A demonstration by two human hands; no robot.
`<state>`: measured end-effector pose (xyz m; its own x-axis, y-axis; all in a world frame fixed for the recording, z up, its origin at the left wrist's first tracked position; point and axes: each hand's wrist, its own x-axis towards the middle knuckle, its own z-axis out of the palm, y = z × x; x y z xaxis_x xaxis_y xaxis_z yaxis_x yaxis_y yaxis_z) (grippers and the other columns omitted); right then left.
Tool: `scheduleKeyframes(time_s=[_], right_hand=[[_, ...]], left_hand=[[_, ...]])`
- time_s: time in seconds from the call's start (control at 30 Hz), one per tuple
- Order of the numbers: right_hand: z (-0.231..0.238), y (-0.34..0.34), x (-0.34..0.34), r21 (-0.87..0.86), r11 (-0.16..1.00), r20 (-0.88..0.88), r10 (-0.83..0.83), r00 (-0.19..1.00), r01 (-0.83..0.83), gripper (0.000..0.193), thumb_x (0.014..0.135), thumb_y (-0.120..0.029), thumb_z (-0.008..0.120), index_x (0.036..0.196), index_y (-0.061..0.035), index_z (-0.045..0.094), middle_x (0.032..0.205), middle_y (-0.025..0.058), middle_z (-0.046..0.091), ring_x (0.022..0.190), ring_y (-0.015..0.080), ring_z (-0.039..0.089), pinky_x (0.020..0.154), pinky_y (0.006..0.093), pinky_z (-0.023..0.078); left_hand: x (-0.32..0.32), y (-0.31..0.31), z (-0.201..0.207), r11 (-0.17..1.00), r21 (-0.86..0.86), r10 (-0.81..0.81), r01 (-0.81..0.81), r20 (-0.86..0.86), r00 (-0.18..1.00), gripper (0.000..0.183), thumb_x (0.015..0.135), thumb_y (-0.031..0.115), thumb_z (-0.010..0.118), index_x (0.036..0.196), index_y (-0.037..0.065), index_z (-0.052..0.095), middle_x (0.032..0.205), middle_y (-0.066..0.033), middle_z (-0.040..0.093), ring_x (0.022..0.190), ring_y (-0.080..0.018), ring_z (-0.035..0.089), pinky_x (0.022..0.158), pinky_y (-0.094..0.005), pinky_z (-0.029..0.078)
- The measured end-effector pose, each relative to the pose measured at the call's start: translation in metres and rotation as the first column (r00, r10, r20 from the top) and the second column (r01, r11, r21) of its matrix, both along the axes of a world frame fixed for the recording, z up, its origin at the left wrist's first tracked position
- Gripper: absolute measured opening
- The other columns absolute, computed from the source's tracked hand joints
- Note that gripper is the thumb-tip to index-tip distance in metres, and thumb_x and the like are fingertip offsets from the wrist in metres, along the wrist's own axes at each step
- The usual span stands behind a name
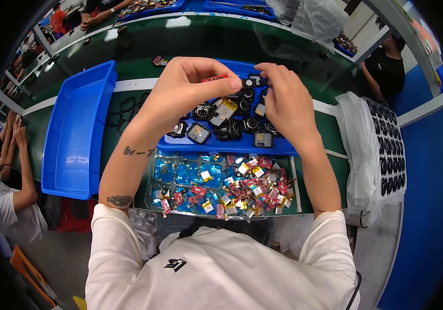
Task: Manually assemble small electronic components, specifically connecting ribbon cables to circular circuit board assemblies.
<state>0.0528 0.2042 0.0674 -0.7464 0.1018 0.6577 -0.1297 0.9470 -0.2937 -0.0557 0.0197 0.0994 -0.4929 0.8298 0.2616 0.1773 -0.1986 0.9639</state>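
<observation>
My left hand (182, 95) pinches a small red circuit board (214, 79) between thumb and forefinger, above a blue tray (221, 148). In that tray lie several black watch casings (199, 133) with round or square faces, and a silver battery (223, 112) with yellow tape. My right hand (291, 106) is curled over the tray's right side, its fingertips against a black part (256, 80); its thumb and grip are mostly hidden. Closer to my body, a clear compartmented tray (155, 173) holds a heap of red boards with small batteries (255, 190).
Another blue tray (71, 139) stands at the left beside black frames (127, 105). White sheeting (353, 150) and a stack of trays with black parts (388, 150) are at the right. Other people work at the left and across the green bench (149, 41). Metal posts rise nearby.
</observation>
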Motion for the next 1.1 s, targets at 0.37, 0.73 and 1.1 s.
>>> scheduleKeyframes(time_s=[0.37, 0.73, 1.1], right_hand=[[-0.023, -0.019, -0.005, 0.095, 0.991, 0.658, 0.008, 0.753, -0.094, 0.045, 0.067, -0.041, 0.074, 0.083, -0.0011, 0.062, 0.073, 0.0095, 0.062, 0.072, 0.026, 0.061, 0.065, 0.0363, 0.048], [0.006, -0.014, -0.004, -0.889, 0.449, 0.103, 0.379, 0.92, -0.085, 0.027, 0.081, 0.001, 0.062, 0.107, 0.001, 0.057, 0.083, 0.005, 0.064, 0.078, 0.0092, 0.062, 0.066, 0.0227, 0.052], [0.008, -0.033, 0.003, -0.88, 0.402, -0.102, 0.361, 0.927, -0.253, 0.024, 0.082, 0.002, 0.062, 0.105, 0.0039, 0.056, 0.093, 0.0118, 0.064, 0.081, 0.0133, 0.065, 0.071, 0.0241, 0.055]], left_hand=[[-0.002, -0.003, 0.0, 0.997, -0.07, 0.029, -0.03, -0.016, 0.999, 0.015, 0.081, 0.015, 0.071, 0.083, 0.001, 0.067, 0.077, -0.001, 0.063, 0.073, -0.0054, 0.057, 0.067, -0.0195, 0.044], [0.003, 0.004, -0.01, 0.986, 0.038, 0.164, -0.161, -0.069, 0.984, 0.015, 0.081, 0.014, 0.068, 0.083, -0.001, 0.069, 0.069, -0.0003, 0.062, 0.064, -0.0027, 0.054, 0.057, -0.0172, 0.042], [0.01, 0.012, -0.019, 0.932, -0.011, 0.348, -0.363, -0.26, 0.901, 0.018, 0.078, 0.013, 0.067, 0.078, -0.005, 0.067, 0.063, -0.0037, 0.062, 0.058, -0.0042, 0.051, 0.053, -0.0198, 0.04]])
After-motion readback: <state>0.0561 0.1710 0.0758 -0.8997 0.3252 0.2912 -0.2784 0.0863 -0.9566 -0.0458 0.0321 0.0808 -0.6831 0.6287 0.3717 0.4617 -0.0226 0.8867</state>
